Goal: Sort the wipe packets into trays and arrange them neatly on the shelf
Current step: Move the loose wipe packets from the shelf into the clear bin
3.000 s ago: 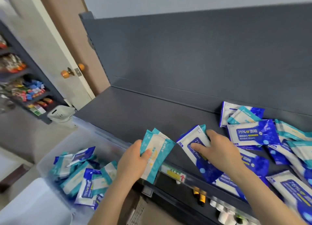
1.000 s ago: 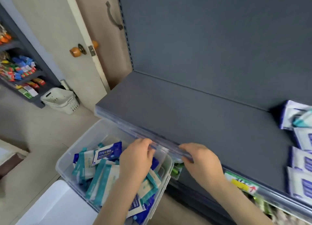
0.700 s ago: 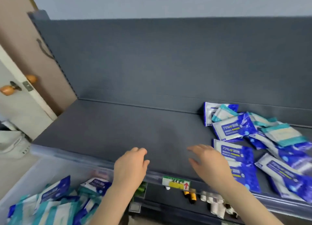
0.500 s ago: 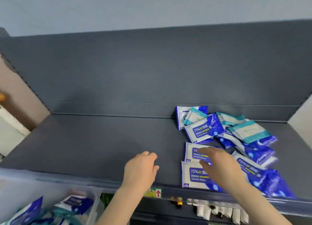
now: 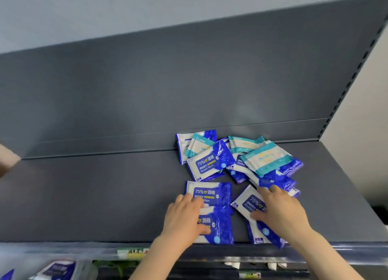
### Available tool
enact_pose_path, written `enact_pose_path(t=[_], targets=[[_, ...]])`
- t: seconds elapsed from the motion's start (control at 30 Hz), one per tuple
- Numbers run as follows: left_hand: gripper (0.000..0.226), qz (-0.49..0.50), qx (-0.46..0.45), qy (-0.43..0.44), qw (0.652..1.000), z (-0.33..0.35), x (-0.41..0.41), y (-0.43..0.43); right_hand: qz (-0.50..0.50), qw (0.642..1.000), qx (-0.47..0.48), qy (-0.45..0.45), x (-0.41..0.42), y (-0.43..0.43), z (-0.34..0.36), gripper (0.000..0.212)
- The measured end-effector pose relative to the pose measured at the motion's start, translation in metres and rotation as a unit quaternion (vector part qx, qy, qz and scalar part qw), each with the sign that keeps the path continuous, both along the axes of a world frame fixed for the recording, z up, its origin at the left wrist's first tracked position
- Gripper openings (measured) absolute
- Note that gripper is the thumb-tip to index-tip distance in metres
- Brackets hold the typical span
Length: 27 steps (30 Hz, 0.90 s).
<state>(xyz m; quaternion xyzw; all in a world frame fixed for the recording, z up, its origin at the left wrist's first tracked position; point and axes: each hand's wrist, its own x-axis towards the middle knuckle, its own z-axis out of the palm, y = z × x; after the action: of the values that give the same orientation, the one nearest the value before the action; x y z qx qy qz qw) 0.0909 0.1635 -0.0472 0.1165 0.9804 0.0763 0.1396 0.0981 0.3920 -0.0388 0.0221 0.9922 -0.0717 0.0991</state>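
Head view: grey shelf [image 5: 105,195]; loose heap of blue and teal wipe packets [image 5: 268,160] against shelf back wall; two blue packets [image 5: 218,192] near shelf front edge, under left hand [image 5: 184,219], fingers [image 5: 183,198] flat, slightly apart; tilted blue packet [image 5: 243,202] near shelf front edge, under right hand [image 5: 281,212], fingers spread, pressing

The heaped blue packet [image 5: 206,165] reads "75% 酒精" and "Alcohol Wipes". The packet before it [image 5: 210,192] shows "75% 酒精" and "Wipes". The front packet [image 5: 218,227] shows "酒精", the tilted packet [image 5: 249,202] "75%". The shelf-edge label [image 5: 132,253] is unreadably blurred.
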Motion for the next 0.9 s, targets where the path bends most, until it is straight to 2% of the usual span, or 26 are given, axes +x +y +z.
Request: enact_pose_path(t=[0.1,0.27,0.33,0.5,0.6,0.7,0.8,0.9], targets=[[0.058,0.009,-0.012,-0.009,1.0,0.002,-0.004,0.003,-0.017,0.999,-0.049,-0.011,-0.007,0.0,-0.002,0.046],[0.032,0.023,0.047,-0.054,0.997,0.01,-0.012,0.005,-0.04,0.992,-0.115,-0.016,-0.009,0.001,-0.002,0.036],[0.029,0.022,0.059,-0.041,0.997,0.015,-0.021,0.005,-0.049,0.991,-0.122,-0.006,-0.008,0.007,0.001,0.029],[0.034,-0.013,0.059,0.021,0.998,0.014,-0.055,0.011,-0.018,0.995,-0.088,-0.043,-0.003,0.031,0.014,0.021],[0.038,-0.038,0.038,0.005,0.999,0.008,-0.065,0.016,0.03,0.995,-0.052,-0.075,0.001,0.036,0.013,0.041],[0.039,-0.068,0.011,0.013,0.998,0.002,-0.07,0.016,0.045,0.996,-0.038,-0.073,0.005,0.032,0.009,0.052],[0.046,-0.081,-0.012,0.007,0.997,-0.001,-0.076,0.014,0.042,0.997,-0.005,-0.062,0.005,0.028,0.005,0.055],[0.051,-0.085,-0.036,-0.023,0.995,-0.001,-0.079,0.01,0.035,0.997,0.035,-0.06,0.001,0.024,0.002,0.049]])
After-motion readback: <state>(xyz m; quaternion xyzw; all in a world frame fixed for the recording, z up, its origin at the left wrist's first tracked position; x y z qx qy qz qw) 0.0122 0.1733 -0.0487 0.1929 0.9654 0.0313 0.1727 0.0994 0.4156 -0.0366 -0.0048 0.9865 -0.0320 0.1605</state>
